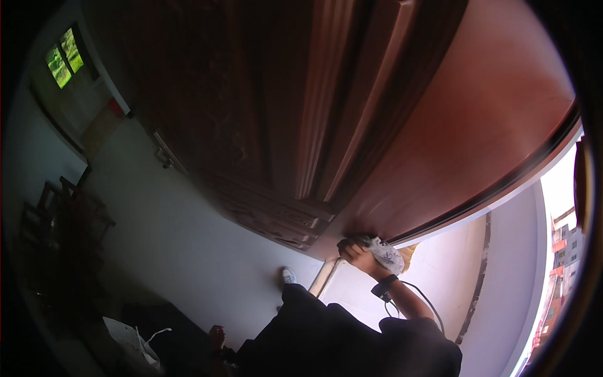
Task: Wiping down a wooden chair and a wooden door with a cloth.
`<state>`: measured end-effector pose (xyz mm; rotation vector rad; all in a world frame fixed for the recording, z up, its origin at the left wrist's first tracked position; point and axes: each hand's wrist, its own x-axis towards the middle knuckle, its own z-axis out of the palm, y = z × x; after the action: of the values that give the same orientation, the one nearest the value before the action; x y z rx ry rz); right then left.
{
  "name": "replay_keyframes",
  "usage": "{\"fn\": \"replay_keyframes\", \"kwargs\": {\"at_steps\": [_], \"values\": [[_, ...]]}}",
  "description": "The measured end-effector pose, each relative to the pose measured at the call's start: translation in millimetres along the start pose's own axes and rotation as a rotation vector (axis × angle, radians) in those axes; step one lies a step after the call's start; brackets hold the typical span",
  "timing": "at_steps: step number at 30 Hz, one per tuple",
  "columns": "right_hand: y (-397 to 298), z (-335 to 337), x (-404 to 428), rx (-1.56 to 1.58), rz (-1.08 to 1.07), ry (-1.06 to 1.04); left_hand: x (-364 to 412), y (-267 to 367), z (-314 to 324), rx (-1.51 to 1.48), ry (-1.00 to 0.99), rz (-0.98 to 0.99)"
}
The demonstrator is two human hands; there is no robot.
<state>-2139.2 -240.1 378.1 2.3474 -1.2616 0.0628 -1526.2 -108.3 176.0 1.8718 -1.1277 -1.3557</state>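
Observation:
My right hand (359, 258) grips a crumpled white cloth (387, 257) with dark markings. It holds the cloth against the lower part of a smooth reddish-brown door jamb (452, 141). Beside the jamb stands a carved dark wooden door (273, 118), with a metal lever handle (165, 158) towards its far edge. On my right wrist is a black strap device (385, 286) with a cable running from it. My left hand (217, 335) hangs low at the bottom of the view in shadow, and its fingers are hard to make out.
Dark wooden furniture (70, 207) stands at the left on the pale floor (188, 226). A white bag (129, 341) with cord handles is at the lower left. Behind it, a window (65, 57) shows greenery. Outside the doorway at right, buildings (560, 264) appear past a pale ledge (513, 264).

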Motion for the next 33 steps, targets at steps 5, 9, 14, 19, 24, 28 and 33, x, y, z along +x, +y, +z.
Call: {"fn": "replay_keyframes", "kwargs": {"at_steps": [5,9,14,19,24,28,33], "values": [[-14,-23,26,0.232,0.231,0.061,101,73,-88,0.64,0.18,0.382],[18,-92,56,0.033,0.63,0.3,231,265,-84,0.331,0.326,0.59],[62,-205,132,-0.418,0.699,0.567,296,483,-112,-0.078,0.417,0.696],[111,-216,176,-0.629,0.949,1.223,392,589,-144,-0.111,0.43,1.1],[-4,-52,95,-0.347,1.647,1.017,381,668,-102,-0.334,0.472,0.916],[-90,-35,149,0.0,2.046,0.59,446,676,-142,-0.366,0.661,1.166],[-117,-64,208,0.315,1.813,0.637,575,641,-227,-0.654,-0.183,0.972]]}}
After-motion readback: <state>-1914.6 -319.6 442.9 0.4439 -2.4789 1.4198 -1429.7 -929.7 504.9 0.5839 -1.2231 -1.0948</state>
